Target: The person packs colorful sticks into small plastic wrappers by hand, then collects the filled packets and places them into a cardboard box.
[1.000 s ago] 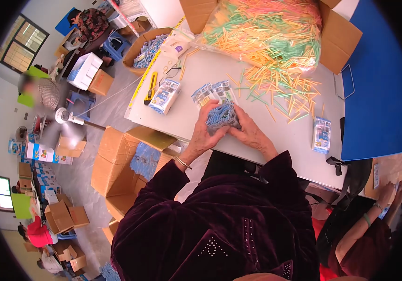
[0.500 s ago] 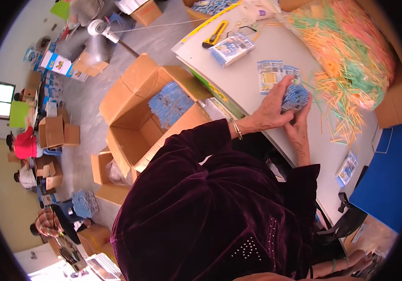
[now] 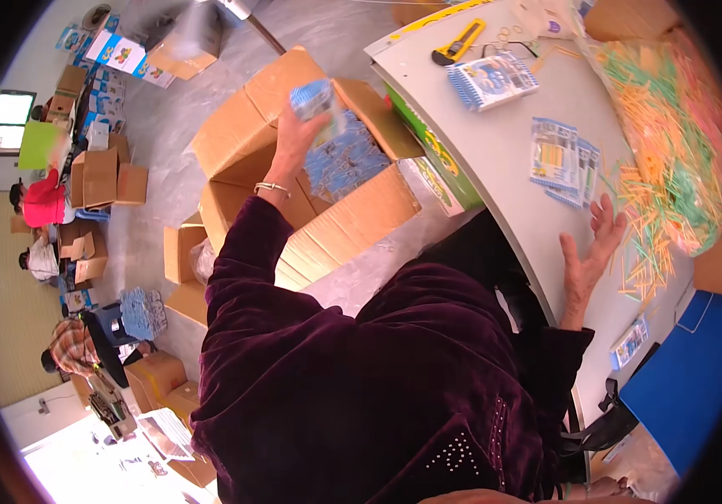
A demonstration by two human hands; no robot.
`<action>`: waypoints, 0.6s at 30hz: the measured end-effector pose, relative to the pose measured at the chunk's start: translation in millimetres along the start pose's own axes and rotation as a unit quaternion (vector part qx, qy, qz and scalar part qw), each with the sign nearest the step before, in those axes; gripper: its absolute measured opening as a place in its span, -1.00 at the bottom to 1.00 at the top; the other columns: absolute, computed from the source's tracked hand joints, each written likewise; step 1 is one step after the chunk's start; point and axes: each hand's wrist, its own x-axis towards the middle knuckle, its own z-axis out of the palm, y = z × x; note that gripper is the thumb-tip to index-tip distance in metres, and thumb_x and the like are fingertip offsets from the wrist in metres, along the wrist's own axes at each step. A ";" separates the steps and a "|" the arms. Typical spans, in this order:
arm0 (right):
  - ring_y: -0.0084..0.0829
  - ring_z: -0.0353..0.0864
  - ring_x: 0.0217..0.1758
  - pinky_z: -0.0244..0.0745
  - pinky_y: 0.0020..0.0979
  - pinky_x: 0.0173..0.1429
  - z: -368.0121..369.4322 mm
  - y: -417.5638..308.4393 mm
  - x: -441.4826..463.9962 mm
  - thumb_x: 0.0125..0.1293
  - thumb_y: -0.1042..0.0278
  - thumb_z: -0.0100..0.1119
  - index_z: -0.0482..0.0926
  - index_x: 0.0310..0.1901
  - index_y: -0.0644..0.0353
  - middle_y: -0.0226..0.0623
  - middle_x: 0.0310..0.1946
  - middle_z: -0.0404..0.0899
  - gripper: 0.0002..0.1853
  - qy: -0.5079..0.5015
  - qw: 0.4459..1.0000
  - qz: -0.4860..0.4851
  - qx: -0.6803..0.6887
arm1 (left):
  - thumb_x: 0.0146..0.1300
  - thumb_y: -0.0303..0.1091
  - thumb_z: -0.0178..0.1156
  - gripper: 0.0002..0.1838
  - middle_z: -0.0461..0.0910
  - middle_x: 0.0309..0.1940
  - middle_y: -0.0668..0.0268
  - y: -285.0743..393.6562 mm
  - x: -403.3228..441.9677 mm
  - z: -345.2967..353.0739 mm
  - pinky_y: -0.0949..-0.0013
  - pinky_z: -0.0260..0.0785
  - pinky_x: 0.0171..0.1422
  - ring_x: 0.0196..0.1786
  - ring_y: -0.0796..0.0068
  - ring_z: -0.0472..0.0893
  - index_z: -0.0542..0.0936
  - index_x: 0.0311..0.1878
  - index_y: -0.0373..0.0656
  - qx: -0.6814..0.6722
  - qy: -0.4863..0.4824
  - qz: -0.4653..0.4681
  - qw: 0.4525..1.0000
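My left hand [image 3: 295, 141], with a bracelet at the wrist, grips a bundle of blue-and-white packets [image 3: 312, 99]. It is above an open cardboard box [image 3: 353, 231] that has many blue packets [image 3: 348, 164] inside. My right hand [image 3: 592, 252] is over the white table [image 3: 504, 168], fingers spread and holding nothing. Close to its fingertips lie a few overlapping flat packets [image 3: 556, 155] with yellowish contents. Beyond them, loose coloured sticks [image 3: 651, 197] spill from a large clear bag [image 3: 680, 109].
A stack of blue-edged packets [image 3: 493, 81] and a yellow utility knife [image 3: 459, 42] lie on the far part of the table. A small packet [image 3: 630, 343] lies near a blue panel [image 3: 685, 386]. Other people [image 3: 44, 200] sit among cartons at the left.
My left hand has carried the blue bundle leftward from the table to above the cardboard box. My right hand has let go of it and opened. The view has shifted.
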 end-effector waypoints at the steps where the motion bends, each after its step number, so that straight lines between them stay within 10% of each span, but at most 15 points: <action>1: -0.22 0.24 0.29 0.07 -0.22 0.33 0.3 -0.5 -0.3 0.08 0.11 0.27 -0.18 0.37 0.32 -0.11 0.32 0.14 0.00 0.005 1.000 0.004 -0.007 | -0.05 -0.44 0.31 -0.46 0.55 -0.17 0.23 -36.3 -2.1 -18.5 0.36 0.44 -0.01 -0.11 0.44 0.57 0.36 0.05 -0.26 -0.001 0.004 -0.004 1.000; 12: -0.22 0.17 0.31 -0.07 -0.22 0.39 9.4 7.2 1.9 0.18 0.15 0.17 -0.11 0.35 0.28 -0.03 0.33 0.12 -0.16 0.067 0.989 0.057 0.116 | -0.19 -0.26 0.37 -0.21 0.46 0.02 0.01 -216.8 -39.8 -94.4 -0.01 0.11 0.25 0.17 0.05 0.38 0.27 0.21 0.02 0.306 0.188 -0.355 0.863; 16: -0.21 0.16 0.32 -0.09 -0.20 0.41 12.7 2.4 3.4 0.21 0.17 0.12 -0.11 0.35 0.26 -0.01 0.33 0.11 -0.19 0.071 0.988 0.076 0.117 | -0.15 -0.47 0.34 -0.35 0.54 -0.20 0.16 -282.1 -33.0 -91.4 0.16 0.41 0.03 -0.13 0.18 0.56 0.33 0.09 -0.16 0.332 0.226 -0.320 0.858; 18: -0.20 0.16 0.32 -0.08 -0.19 0.41 13.4 3.5 3.2 0.22 0.16 0.12 -0.10 0.35 0.25 -0.01 0.33 0.11 -0.20 0.070 0.989 0.078 0.105 | -0.17 -0.55 0.32 -0.19 0.48 -0.04 0.11 -305.3 -28.2 -92.8 0.20 0.26 0.18 0.02 0.21 0.47 0.23 0.24 -0.11 -0.061 0.211 -0.215 0.952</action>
